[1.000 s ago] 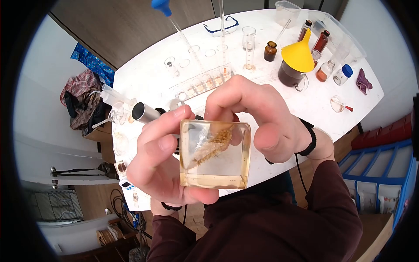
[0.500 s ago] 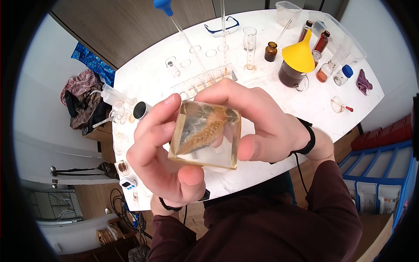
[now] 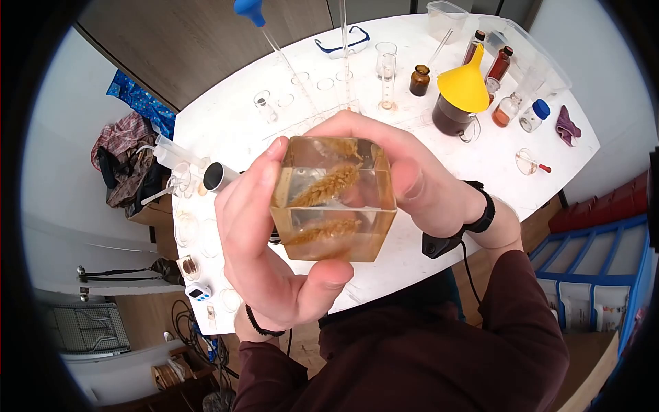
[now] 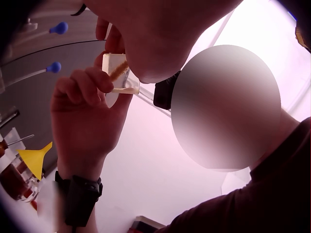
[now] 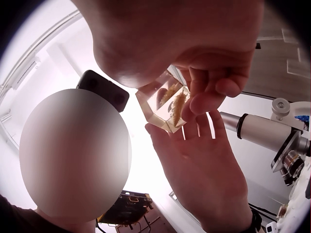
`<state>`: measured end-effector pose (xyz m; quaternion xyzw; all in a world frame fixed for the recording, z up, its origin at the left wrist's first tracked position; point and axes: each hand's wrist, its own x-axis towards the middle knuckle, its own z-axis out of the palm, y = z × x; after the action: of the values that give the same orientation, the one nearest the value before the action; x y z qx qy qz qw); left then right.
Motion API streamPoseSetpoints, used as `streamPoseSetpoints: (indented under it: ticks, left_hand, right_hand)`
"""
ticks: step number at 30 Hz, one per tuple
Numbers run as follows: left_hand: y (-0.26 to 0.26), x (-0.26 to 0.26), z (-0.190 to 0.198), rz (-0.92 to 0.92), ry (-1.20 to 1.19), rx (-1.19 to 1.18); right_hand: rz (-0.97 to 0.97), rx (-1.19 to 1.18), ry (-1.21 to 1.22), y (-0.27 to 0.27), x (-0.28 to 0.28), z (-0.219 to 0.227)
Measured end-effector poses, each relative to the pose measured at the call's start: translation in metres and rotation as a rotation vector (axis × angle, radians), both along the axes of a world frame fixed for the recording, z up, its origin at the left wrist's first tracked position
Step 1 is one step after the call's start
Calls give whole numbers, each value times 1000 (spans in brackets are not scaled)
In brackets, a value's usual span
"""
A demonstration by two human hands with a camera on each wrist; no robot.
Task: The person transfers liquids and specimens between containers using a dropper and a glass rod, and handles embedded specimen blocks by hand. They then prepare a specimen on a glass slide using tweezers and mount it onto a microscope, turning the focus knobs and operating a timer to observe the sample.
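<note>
Block [image 3: 333,196] tips since last frame, lower face now showing.
Left hand [image 3: 257,254] grips it, fingers curled round side, thumb below; right hand [image 3: 429,182] pinches it too (fingers partly hidden), all above table [image 3: 220,117].

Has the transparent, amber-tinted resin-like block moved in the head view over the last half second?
Yes: the block has shifted up and rightward in the picture, closer to the yellow cone-shaped plastic funnel.

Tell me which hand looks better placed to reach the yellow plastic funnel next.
Probably the right hand: it is nearer the funnel, while the left hand grips the left side of the clear, amber-tinted boxy block. Both hold it, so the right must release first.
</note>
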<state>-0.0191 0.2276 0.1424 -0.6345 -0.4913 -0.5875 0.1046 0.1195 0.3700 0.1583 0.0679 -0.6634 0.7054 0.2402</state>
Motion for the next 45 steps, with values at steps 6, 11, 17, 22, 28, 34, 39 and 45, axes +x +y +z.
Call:
streamPoseSetpoints:
  ticks: [6, 11, 17, 22, 28, 34, 39, 45]
  left_hand:
    - [2, -2, -1, -1, 51, 14]
    - [0, -4, 0, 7, 99, 2]
    - [-1, -4, 1, 25, 120, 11]
    - [-8, -1, 7, 67, 135, -30]
    - [-10, -6, 10, 108, 241, -19]
    - [-12, -4, 10, 85, 213, -48]
    - [-13, -7, 5, 43, 177, -47]
    - [-9, -2, 0, -120, -62, 26]
  right_hand:
    - [22, -29, 36, -1, 0, 0]
    - [36, -36, 51, 0, 0, -1]
    - [32, -24, 71, 1, 0, -1]
    - [28, -6, 80, 1, -1, -1]
    - [15, -9, 104, 0, -2, -1]
    - [10, 22, 50, 5, 1, 0]
    - [-67, 88, -80, 5, 2, 6]
    - [-15, 21, -45, 7, 1, 5]
